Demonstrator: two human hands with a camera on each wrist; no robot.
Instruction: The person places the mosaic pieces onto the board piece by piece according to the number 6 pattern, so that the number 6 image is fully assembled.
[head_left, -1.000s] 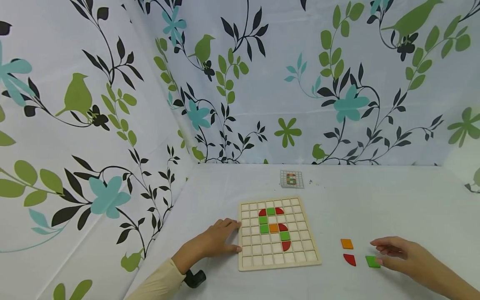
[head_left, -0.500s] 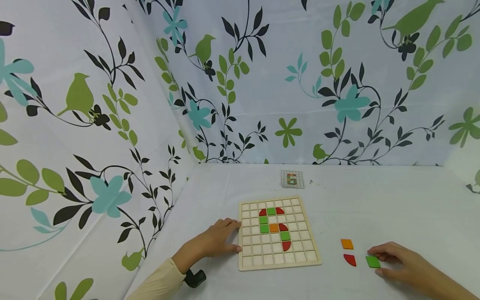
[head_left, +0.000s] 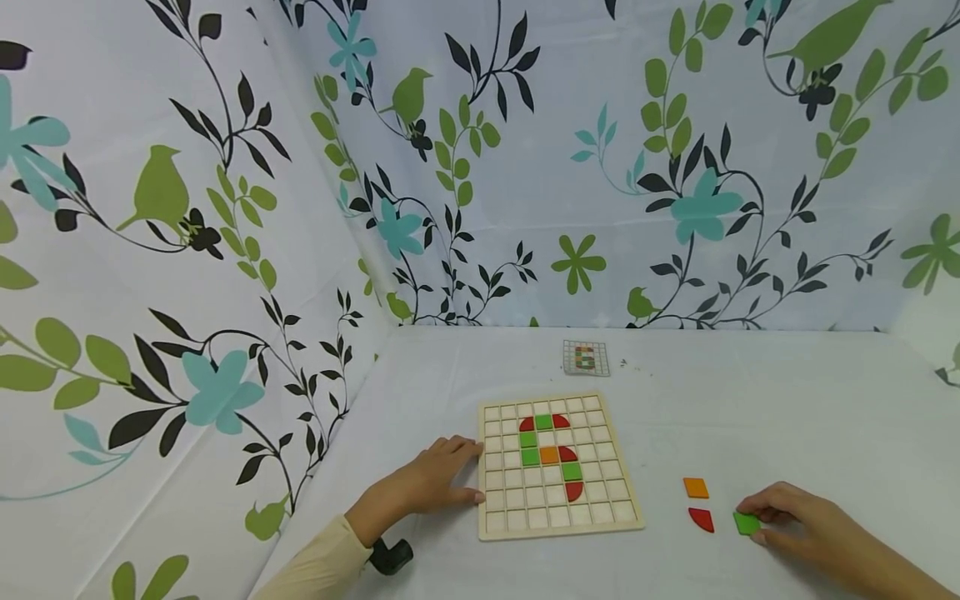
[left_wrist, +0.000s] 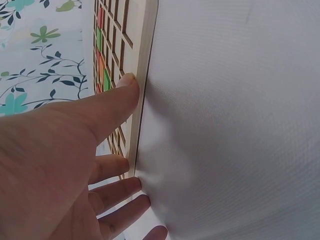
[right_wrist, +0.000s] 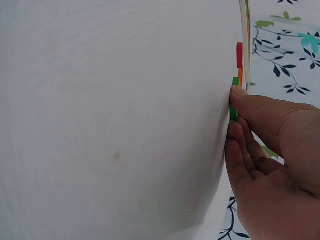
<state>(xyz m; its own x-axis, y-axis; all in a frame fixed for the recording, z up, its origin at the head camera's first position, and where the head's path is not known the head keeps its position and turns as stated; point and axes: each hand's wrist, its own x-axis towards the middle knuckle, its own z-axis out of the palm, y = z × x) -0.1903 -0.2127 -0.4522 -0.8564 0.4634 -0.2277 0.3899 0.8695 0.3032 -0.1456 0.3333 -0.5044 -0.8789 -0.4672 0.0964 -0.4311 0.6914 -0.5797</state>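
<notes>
A pale wooden grid board (head_left: pixel 498 522) lies on the white cloth, with several red, green and orange tiles set in its cells. My left hand (head_left: pixel 438 477) rests against the board's left edge, fingers extended; in the left wrist view the thumb (left_wrist: pixel 112 102) touches the rim. At the right, my right hand (head_left: pixel 802 523) pinches a green square tile (head_left: pixel 745 523) between thumb and fingers, down at cloth level. Left of that tile lie a red quarter-round tile (head_left: pixel 701 520) and, just behind it, an orange square tile (head_left: pixel 695 487).
Behind the board lies a small card (head_left: pixel 586 358) with a grid and a coloured figure. A patterned curtain (head_left: pixel 480 167) closes off the back and left side. A black device (head_left: pixel 390 557) sits at the left wrist.
My right hand has come down and its fingers have closed on the edges of the green tile. The left hand stays at the board's edge.
</notes>
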